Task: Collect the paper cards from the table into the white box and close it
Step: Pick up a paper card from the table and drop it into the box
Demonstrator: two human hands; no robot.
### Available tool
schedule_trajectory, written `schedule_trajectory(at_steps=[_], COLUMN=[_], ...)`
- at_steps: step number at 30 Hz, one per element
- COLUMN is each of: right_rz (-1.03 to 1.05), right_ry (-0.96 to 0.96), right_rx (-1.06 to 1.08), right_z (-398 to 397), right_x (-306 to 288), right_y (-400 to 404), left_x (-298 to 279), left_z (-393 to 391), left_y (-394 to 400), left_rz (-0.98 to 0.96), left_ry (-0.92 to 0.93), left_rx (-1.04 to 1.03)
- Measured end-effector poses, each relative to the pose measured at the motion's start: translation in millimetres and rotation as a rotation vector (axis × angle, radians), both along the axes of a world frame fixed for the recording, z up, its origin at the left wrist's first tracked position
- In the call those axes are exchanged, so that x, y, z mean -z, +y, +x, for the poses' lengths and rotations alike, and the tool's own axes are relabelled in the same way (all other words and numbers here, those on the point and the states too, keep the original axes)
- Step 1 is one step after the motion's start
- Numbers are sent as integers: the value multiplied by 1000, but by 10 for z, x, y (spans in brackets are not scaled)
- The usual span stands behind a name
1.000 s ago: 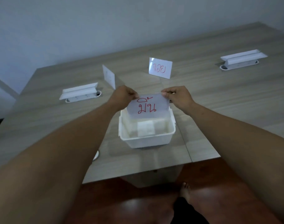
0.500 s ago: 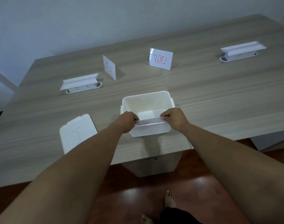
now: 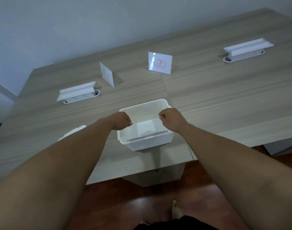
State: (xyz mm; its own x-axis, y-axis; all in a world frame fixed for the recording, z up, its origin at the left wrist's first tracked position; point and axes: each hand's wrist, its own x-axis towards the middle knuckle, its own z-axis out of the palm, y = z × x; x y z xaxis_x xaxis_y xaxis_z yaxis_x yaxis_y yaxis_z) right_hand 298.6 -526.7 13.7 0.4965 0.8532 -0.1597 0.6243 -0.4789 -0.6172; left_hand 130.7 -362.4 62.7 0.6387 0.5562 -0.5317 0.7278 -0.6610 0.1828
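White box [image 3: 146, 143] open beneath our left hand [image 3: 121, 120] and right hand [image 3: 171, 119], both loosely curled, holding nothing; we next fetch two standing cards [image 3: 159, 63].

This looks like an office or meeting room. A large wood-grain surface [image 3: 216, 100] is made of sections joined along a seam, the way conference desks are. Two white flip-up power socket units [image 3: 78, 93] [image 3: 246, 48] are set into it, one on each side. Behind it stands a plain pale wall [image 3: 92, 22], and below is a polished reddish wooden floor [image 3: 118, 205].
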Motion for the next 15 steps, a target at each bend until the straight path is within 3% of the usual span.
schedule_trajectory(at_steps=[6, 15], right_rz=[76, 67], right_ry=[-87, -59], right_rx=[22, -15], right_z=[323, 431], right_x=[-362, -653], right_y=[376, 1318], left_x=[-520, -867], left_z=[56, 15], left_y=[548, 1420], left_rz=[151, 295], left_ry=[-32, 43], left_rx=[-68, -46])
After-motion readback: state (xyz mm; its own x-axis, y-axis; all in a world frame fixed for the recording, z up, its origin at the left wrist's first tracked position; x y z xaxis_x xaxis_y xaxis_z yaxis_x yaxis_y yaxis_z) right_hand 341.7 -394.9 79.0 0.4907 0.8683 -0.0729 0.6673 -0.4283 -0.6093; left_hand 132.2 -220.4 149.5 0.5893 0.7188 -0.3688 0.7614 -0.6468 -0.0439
